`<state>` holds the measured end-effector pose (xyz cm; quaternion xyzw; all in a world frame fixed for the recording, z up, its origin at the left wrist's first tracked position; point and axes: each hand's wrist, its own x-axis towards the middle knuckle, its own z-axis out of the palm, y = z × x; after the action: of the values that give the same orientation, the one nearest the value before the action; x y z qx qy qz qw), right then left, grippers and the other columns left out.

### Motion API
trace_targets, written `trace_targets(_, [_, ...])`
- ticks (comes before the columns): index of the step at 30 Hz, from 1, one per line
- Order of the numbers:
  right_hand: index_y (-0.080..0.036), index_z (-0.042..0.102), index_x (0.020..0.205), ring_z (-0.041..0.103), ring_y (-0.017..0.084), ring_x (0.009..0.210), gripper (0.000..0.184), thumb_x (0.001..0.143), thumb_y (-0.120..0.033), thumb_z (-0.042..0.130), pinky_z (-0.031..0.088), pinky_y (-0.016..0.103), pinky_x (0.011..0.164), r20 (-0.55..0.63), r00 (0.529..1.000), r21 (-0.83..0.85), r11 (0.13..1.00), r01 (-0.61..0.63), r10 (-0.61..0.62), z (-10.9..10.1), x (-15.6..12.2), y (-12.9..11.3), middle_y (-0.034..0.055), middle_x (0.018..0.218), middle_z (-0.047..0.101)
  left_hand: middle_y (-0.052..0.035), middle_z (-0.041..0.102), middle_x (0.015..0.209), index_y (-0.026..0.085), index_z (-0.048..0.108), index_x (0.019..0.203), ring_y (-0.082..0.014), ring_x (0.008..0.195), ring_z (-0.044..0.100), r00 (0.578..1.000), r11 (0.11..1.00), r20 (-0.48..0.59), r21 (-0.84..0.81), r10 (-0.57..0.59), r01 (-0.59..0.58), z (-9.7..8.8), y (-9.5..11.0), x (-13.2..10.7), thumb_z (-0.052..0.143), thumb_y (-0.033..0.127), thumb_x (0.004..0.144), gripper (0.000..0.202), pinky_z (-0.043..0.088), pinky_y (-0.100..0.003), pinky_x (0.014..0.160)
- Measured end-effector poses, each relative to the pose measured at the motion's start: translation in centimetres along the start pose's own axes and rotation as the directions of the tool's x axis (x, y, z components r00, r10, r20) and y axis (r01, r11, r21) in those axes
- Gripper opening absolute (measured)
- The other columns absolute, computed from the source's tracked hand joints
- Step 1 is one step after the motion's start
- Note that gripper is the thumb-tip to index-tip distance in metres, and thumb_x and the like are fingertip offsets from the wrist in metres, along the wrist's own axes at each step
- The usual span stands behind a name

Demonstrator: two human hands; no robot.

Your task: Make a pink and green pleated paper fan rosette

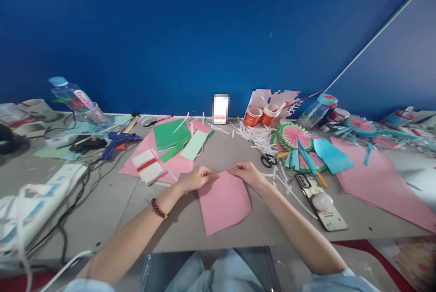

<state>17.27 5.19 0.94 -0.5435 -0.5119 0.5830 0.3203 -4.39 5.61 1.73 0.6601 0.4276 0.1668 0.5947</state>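
Forearms (pixel 136 233) forward, fingers (pixel 207 175) on pink paper (pixel 223 203)

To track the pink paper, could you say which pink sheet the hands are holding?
The small pink sheet in the middle: left hand and right hand pinch its top edge. The left pink sheet under green paper and large pink sheet lie untouched.

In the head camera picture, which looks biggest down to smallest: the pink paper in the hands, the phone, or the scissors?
1. pink paper
2. phone
3. scissors, though they lie a bit farther back, which shrinks them.
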Motion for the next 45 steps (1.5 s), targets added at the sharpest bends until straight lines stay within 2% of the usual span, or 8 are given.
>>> trace_targets(5, [-0.013,0.067,0.066,0.041,0.007,0.047,0.039,0.059,-0.051,0.071,0.026,0.021,0.046,-0.086,0.996,-0.009,0.999,0.032,-0.032,-0.5,0.2,-0.1,-0.0040,0.050,0.053,-0.0014,0.057,0.060,0.012,0.066,0.071,-0.0135,0.059,0.046,0.996,0.998,-0.089,-0.059,-0.024,0.019,-0.3,-0.2,0.1,0.056,0.059,0.072,0.048,0.031,-0.023,0.051])
trace_targets(13, [-0.014,0.067,0.065,0.048,0.011,0.053,0.040,0.057,-0.053,0.071,0.032,0.022,0.050,-0.151,0.984,0.033,0.995,0.095,-0.089,-0.9,0.3,-0.4,-0.0006,0.057,0.060,0.0012,0.053,0.054,0.012,0.064,0.063,-0.0125,0.055,0.045,0.960,0.998,-0.276,-0.035,0.042,-0.054,-0.9,-0.8,0.7,0.058,0.056,0.071,0.045,0.031,-0.023,0.051])
trace_targets(20, [-0.012,0.071,0.072,0.051,0.012,0.057,0.040,0.060,-0.051,0.071,0.035,0.024,0.056,-0.094,0.994,0.065,0.996,0.056,-0.050,-1.2,0.6,0.0,0.0006,0.062,0.064,0.0005,0.060,0.060,0.012,0.066,0.067,-0.0134,0.059,0.049,0.955,0.996,-0.285,-0.006,0.081,-0.087,-1.2,-1.3,1.1,0.058,0.049,0.074,0.039,0.036,-0.024,0.057])
trace_targets(27, [-0.012,0.070,0.072,0.051,0.012,0.052,0.046,0.064,-0.057,0.068,0.034,0.023,0.052,-0.061,0.998,0.094,0.995,0.042,-0.036,-1.8,0.7,0.3,0.0009,0.060,0.064,-0.0075,0.070,0.093,0.013,0.070,0.090,-0.0222,0.086,0.059,0.924,0.981,-0.374,-0.135,0.078,-0.137,-1.3,-1.5,1.3,0.057,0.049,0.075,0.040,0.043,-0.030,0.075])
trace_targets(36, [-0.012,0.071,0.074,0.052,0.013,0.053,0.047,0.066,-0.058,0.066,0.035,0.024,0.052,-0.053,0.997,0.064,0.996,0.054,-0.050,-2.1,1.1,0.6,0.0012,0.060,0.064,-0.0088,0.070,0.097,0.012,0.069,0.094,-0.0232,0.093,0.061,0.912,0.980,-0.394,-0.104,0.115,-0.168,-1.0,-1.8,1.5,0.053,0.047,0.079,0.041,0.045,-0.032,0.081])
trace_targets(39, [-0.013,0.071,0.074,0.053,0.014,0.056,0.043,0.068,-0.055,0.063,0.035,0.024,0.054,-0.078,0.990,-0.039,0.993,0.115,-0.117,-2.0,1.2,0.8,0.0009,0.063,0.065,-0.0095,0.069,0.101,0.013,0.064,0.106,-0.0215,0.093,0.062,0.897,0.978,-0.400,-0.010,0.189,-0.211,-0.9,-2.0,1.5,0.050,0.040,0.083,0.038,0.046,-0.032,0.082])
trace_targets(41, [-0.015,0.072,0.076,0.054,0.015,0.060,0.037,0.071,-0.050,0.061,0.036,0.024,0.056,-0.128,0.973,-0.182,0.969,0.169,-0.193,-1.9,1.3,0.8,0.0010,0.067,0.066,-0.0087,0.067,0.102,0.015,0.059,0.113,-0.0195,0.093,0.061,0.862,0.958,-0.418,0.142,0.287,-0.250,-0.7,-2.1,1.4,0.047,0.030,0.085,0.034,0.047,-0.033,0.083])
trace_targets(45, [-0.018,0.073,0.077,0.054,0.016,0.061,0.025,0.074,-0.038,0.058,0.036,0.025,0.058,-0.206,0.920,-0.492,0.848,0.198,-0.334,-1.6,1.3,0.7,0.0026,0.068,0.067,-0.0078,0.061,0.106,0.019,0.059,0.110,-0.0198,0.101,0.055,0.774,0.774,-0.355,0.577,0.525,-0.260,0.2,-1.9,0.9,0.039,0.012,0.085,0.033,0.044,-0.037,0.089])
